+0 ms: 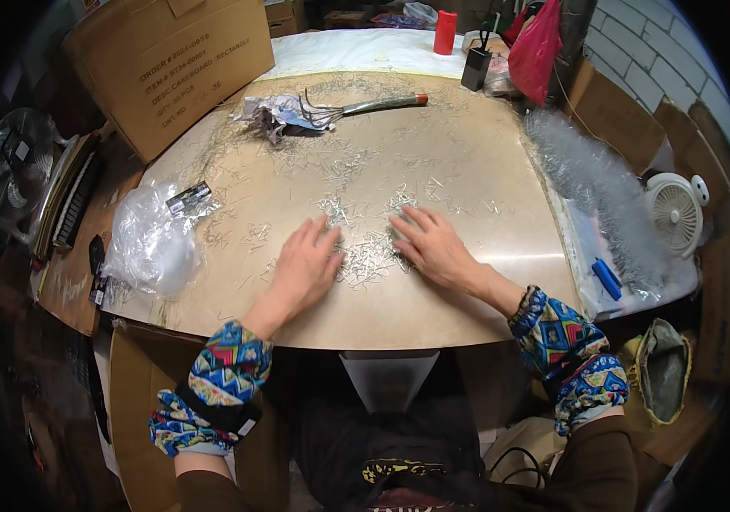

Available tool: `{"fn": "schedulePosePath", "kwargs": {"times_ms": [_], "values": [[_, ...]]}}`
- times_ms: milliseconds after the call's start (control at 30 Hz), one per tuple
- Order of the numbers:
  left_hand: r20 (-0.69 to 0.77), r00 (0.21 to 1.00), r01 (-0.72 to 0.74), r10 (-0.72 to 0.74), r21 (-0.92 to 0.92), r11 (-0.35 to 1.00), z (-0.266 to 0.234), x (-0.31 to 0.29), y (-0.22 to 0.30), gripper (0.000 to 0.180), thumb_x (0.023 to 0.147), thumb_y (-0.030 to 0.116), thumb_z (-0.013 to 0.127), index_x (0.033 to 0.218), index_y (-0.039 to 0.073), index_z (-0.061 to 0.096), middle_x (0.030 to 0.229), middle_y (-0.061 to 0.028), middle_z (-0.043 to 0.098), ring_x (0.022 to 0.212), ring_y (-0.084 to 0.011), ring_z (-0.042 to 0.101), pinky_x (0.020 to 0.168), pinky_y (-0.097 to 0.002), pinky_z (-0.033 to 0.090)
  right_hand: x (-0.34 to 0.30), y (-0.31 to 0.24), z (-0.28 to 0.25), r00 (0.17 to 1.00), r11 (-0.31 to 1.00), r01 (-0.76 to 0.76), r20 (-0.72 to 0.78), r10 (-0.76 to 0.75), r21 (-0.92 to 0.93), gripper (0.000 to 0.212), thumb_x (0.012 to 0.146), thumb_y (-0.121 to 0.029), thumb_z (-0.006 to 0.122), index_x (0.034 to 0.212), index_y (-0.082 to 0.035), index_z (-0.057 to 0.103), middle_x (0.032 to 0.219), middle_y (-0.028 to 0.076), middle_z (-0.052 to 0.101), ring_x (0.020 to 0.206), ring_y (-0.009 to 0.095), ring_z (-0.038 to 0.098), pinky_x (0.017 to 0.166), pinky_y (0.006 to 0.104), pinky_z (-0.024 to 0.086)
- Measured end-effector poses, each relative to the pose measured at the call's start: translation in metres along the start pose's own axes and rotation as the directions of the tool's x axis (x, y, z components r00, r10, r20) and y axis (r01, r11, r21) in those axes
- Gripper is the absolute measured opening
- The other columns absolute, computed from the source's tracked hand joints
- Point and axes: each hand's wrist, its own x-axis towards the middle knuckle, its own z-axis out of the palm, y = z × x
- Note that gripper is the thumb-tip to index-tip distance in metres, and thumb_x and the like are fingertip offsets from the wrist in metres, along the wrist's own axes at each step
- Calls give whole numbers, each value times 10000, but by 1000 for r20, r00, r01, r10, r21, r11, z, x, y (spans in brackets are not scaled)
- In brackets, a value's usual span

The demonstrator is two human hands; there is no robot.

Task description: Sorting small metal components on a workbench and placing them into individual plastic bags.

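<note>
A loose heap of small, thin, silvery wire pieces (367,258) lies on the tan work table (450,316), close to its front edge. My left hand (304,263) rests at the heap's left side, palm down with fingers apart. On the opposite side, my right hand (435,249) is spread over the pieces, its fingertips touching them. Neither hand grips anything that I can see. More pieces are scattered farther back. A hand rake (373,107) with bent metal tines lies there, its tines over a crumpled foil-like wrapper (278,116).
A clear plastic bag (153,247) sits at the table's left edge, below a large cardboard box (182,81). Along the right side are a long mound of wire pieces (599,188), a blue object (606,279) and a small white fan (674,213). A red cylinder (444,34) stands far back.
</note>
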Motion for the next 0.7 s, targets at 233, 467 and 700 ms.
{"fn": "schedulePosePath", "kwargs": {"times_ms": [233, 467, 700], "values": [[105, 993, 49, -56, 73, 996, -4, -36, 14, 422, 947, 287, 540, 1311, 75, 517, 1385, -200, 463, 1298, -421, 402, 1064, -517, 332, -19, -23, -7, 984, 997, 27, 179, -15, -66, 413, 960, -316, 523, 1310, -96, 528, 1398, 213, 428, 1295, 420, 389, 1051, 581, 324], [71, 911, 393, -406, 144, 908, -13, -46, 14, 545, 946, 369, 529, 1392, 74, 422, 1504, -210, 304, 1396, -427, 255, 1081, -639, 220, -17, -26, -10, 945, 961, 143, 257, -204, 236, 396, 972, -297, 511, 1318, -104, 517, 1414, 172, 429, 1314, 408, 373, 1040, 577, 336], [16, 705, 703, -709, 112, 702, -24, -80, 2, 674, 933, 473, 514, 1455, 81, 344, 1528, -233, 242, 1419, -446, 180, 1087, -667, 155, -3, -13, -11, 926, 983, 180, 331, -182, 39, 410, 981, -359, 479, 1338, -159, 504, 1426, 162, 417, 1340, 408, 341, 1042, 641, 299]]}}
